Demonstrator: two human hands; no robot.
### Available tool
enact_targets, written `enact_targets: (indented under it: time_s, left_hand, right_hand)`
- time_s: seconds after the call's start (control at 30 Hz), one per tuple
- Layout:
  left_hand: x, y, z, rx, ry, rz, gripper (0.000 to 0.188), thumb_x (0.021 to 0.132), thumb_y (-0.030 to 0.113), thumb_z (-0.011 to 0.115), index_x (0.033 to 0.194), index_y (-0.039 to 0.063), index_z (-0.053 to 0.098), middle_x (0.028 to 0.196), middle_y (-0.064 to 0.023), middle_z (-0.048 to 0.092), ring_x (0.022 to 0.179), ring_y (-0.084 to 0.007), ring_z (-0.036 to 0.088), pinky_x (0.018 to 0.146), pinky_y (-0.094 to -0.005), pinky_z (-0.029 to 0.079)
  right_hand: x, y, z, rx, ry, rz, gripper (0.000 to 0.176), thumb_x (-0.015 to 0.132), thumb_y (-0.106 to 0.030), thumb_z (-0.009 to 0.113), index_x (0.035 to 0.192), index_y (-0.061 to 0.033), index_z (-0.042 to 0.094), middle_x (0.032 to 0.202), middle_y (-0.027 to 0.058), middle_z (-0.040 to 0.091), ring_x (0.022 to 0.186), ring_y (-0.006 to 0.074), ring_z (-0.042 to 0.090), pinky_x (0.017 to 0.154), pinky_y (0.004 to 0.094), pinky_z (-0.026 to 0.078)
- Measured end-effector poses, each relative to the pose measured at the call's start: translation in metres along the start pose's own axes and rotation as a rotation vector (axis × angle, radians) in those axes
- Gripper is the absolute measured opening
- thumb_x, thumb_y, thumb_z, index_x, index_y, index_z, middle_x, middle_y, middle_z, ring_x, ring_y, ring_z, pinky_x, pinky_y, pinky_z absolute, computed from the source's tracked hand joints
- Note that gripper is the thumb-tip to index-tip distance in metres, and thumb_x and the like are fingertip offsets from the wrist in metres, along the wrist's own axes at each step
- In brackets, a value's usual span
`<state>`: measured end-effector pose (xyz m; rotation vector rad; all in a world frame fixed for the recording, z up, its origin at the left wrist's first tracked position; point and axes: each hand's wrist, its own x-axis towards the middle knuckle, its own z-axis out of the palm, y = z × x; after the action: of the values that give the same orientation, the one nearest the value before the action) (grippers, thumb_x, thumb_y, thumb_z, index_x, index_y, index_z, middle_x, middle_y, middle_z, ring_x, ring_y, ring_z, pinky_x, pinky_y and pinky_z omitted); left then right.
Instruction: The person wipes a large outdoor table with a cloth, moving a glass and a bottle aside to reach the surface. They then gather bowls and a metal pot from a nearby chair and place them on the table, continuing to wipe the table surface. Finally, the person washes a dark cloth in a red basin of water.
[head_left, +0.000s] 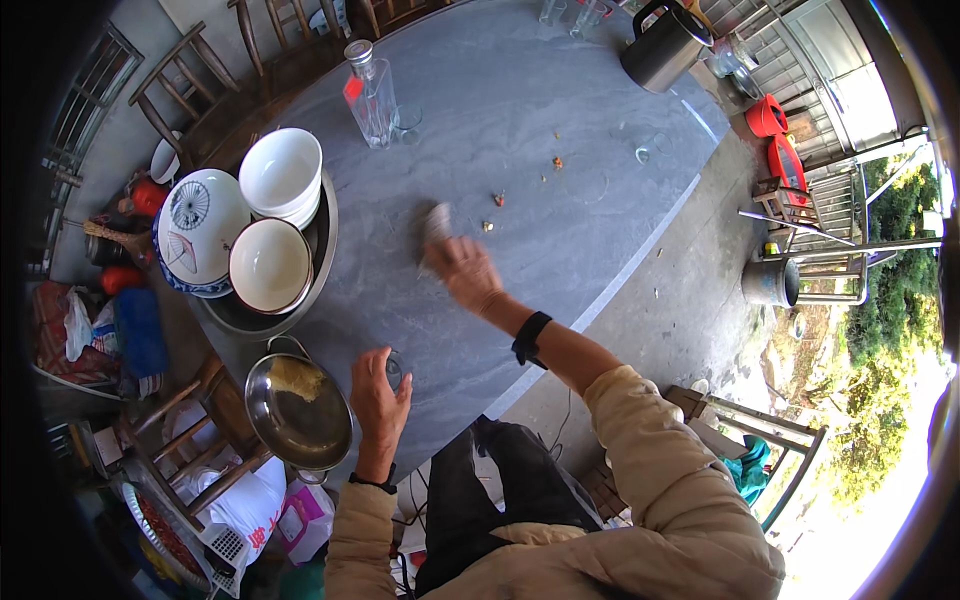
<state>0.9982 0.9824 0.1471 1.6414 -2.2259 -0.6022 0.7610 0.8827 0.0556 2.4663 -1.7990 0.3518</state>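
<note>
My right hand (469, 274) presses a crumpled cloth (437, 221) onto the grey stone-look tabletop (420, 315); both are blurred by motion. Just beyond it lie food scraps (499, 199). Near the table's front edge, my left hand (381, 401) has its thumb and fingers around a small clear glass (394, 367), partly hidden by the hand. Left of that hand sits a two-handled metal pan (300, 424) with a yellowish residue inside. Behind the pan, a round metal tray (328, 255) carries stacked white bowls (281, 172), a cream bowl (270, 262) and plates with a parasol pattern (199, 225).
A glass bottle (373, 105) with a metal cap stands far left, beside a small glass (407, 124). At the far right are a dark electric kettle (664, 49) and another clear glass (654, 150). Wooden chairs (180, 90) line the left side. Red basins (766, 116) sit beyond the table.
</note>
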Motion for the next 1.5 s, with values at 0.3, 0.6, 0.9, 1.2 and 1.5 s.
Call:
enact_targets:
  time_s: [0.3, 0.6, 0.9, 1.2, 1.5]
  left_hand:
    - [0.005, -0.004, -0.003, -0.075, -0.023, 0.024, 0.054, 0.069, 0.007, 0.079, 0.117, 0.004, 0.054, 0.114, -0.015, 0.058, 0.106, -0.0364, 0.055, 0.088, -0.0443, 0.048]
    - [0.002, -0.01, 0.001, -0.084, 0.017, 0.021, 0.056, 0.068, 0.003, 0.078, 0.118, 0.002, 0.053, 0.114, -0.0168, 0.057, 0.105, -0.0378, 0.055, 0.089, -0.0458, 0.047]
    - [0.004, -0.009, 0.009, 0.034, 0.087, -0.115, 0.055, 0.068, 0.005, 0.075, 0.119, 0.003, 0.054, 0.116, -0.0173, 0.058, 0.108, -0.0403, 0.054, 0.093, -0.0471, 0.045]
    - [0.004, -0.004, 0.015, 0.001, 0.09, -0.254, 0.049, 0.07, 0.003, 0.073, 0.116, 0.004, 0.055, 0.111, -0.0185, 0.058, 0.106, -0.0398, 0.055, 0.092, -0.0472, 0.044]
    - [0.008, -0.009, 0.018, 0.058, 0.021, -0.239, 0.047, 0.07, 0.003, 0.073, 0.114, 0.002, 0.055, 0.111, -0.0187, 0.058, 0.107, -0.0392, 0.055, 0.093, -0.0467, 0.044]
  right_hand:
    - [-0.17, 0.131, -0.011, -0.344, 0.033, 0.668, 0.059, 0.086, -0.01, 0.055, 0.144, -0.0117, 0.043, 0.095, 0.0122, 0.051, 0.089, 0.0296, 0.054, 0.077, 0.0421, 0.044]
    - [-0.27, 0.16, -0.121, -0.08, -0.278, 1.136, 0.02, 0.084, -0.012, 0.061, 0.101, -0.0156, 0.072, 0.109, 0.0159, 0.057, 0.102, 0.0354, 0.056, 0.083, 0.0457, 0.05]
    - [0.002, -0.05, -0.014, 0.553, -0.059, -0.099, 0.038, 0.083, -0.01, 0.058, 0.12, -0.0048, 0.056, 0.103, 0.0116, 0.053, 0.099, 0.0294, 0.053, 0.083, 0.0398, 0.045]
    - [0.068, 0.04, 0.029, 0.087, 0.175, 0.089, 0.053, 0.082, -0.014, 0.06, 0.135, -0.0083, 0.052, 0.103, 0.0086, 0.049, 0.098, 0.0235, 0.051, 0.075, 0.036, 0.047]
    - [-0.01, 0.206, -0.003, -0.052, 0.191, 0.563, 0.056, 0.084, -0.009, 0.057, 0.139, -0.0138, 0.05, 0.105, 0.0136, 0.05, 0.096, 0.0304, 0.053, 0.077, 0.0395, 0.045]
